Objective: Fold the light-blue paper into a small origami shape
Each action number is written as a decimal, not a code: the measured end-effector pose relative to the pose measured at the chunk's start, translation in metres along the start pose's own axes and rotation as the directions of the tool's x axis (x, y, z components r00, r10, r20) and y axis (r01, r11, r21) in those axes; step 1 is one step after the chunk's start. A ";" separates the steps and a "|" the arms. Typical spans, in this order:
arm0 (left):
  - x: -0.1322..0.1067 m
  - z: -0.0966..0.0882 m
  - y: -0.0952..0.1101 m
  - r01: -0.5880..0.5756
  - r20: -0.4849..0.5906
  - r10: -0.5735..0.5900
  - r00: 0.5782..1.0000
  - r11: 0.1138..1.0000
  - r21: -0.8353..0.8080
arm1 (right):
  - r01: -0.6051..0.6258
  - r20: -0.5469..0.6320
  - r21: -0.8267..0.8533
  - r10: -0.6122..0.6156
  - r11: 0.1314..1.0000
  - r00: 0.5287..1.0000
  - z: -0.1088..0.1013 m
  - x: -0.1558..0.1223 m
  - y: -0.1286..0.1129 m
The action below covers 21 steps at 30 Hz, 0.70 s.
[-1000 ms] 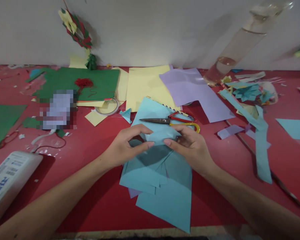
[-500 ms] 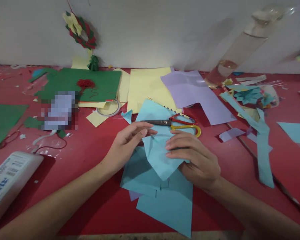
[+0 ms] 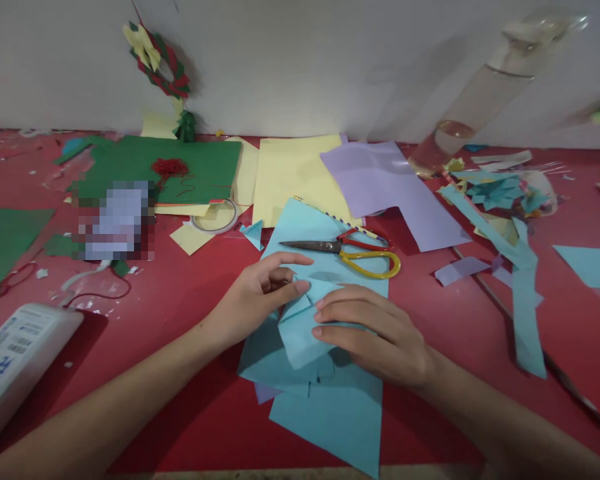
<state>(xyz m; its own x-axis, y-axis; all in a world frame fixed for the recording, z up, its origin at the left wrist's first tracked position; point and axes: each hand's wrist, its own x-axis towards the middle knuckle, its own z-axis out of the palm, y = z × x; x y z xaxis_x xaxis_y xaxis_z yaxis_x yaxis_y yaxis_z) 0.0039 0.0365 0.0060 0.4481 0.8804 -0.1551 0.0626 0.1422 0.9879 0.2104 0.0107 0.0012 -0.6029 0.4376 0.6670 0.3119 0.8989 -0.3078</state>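
Between my two hands is a small folded piece of light blue paper (image 3: pixel 303 343), tilted above a stack of blue sheets. My left hand (image 3: pixel 265 290) pinches its upper left corner between thumb and fingers, with the index finger stretched out above. My right hand (image 3: pixel 375 333) grips the right side, its fingers lying across the front and its thumb hidden. Below lie larger blue sheets (image 3: pixel 337 427), a bit of purple sticking out at their left. Just beyond my hands, scissors (image 3: pixel 360 257) with one red and one yellow handle rest on blue paper.
A roll of tape (image 3: pixel 215 217), a pixelated phone (image 3: pixel 123 217) and a white power strip (image 3: pixel 27 360) are on the left. Green (image 3: pixel 215 170), yellow (image 3: pixel 300 170) and purple sheets (image 3: pixel 385 177) lie at the back. On the right are blue strips (image 3: pixel 527 320) and a spray bottle (image 3: pixel 473 100).
The folded paper has turned and come slightly lower, now showing a crease with a flap near my left thumb. My right hand has moved slightly down and left, uncovering the yellow scissor handle.
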 end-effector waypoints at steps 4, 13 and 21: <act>0.001 -0.004 -0.002 -0.103 -0.103 0.118 0.988 0.985 0.137 | -0.001 0.062 0.055 -0.002 0.999 0.998 0.003 -0.002 0.001; -0.002 -0.005 0.001 -0.186 -0.041 0.200 0.979 0.958 0.216 | -0.147 -0.072 0.090 0.153 0.985 0.986 0.002 0.007 0.006; -0.001 -0.008 0.002 -0.154 -0.064 0.167 0.984 0.973 0.171 | -0.319 -0.024 0.144 0.326 0.937 0.945 0.004 -0.001 0.006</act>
<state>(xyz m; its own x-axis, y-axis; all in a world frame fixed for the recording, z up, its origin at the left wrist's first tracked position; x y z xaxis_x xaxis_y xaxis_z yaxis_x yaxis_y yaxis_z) -0.0035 0.0395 0.0085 0.3945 0.9188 0.0113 0.1441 -0.0740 0.9868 0.2103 0.0156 -0.0042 -0.4508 0.7059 0.5463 0.3789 0.7055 -0.5990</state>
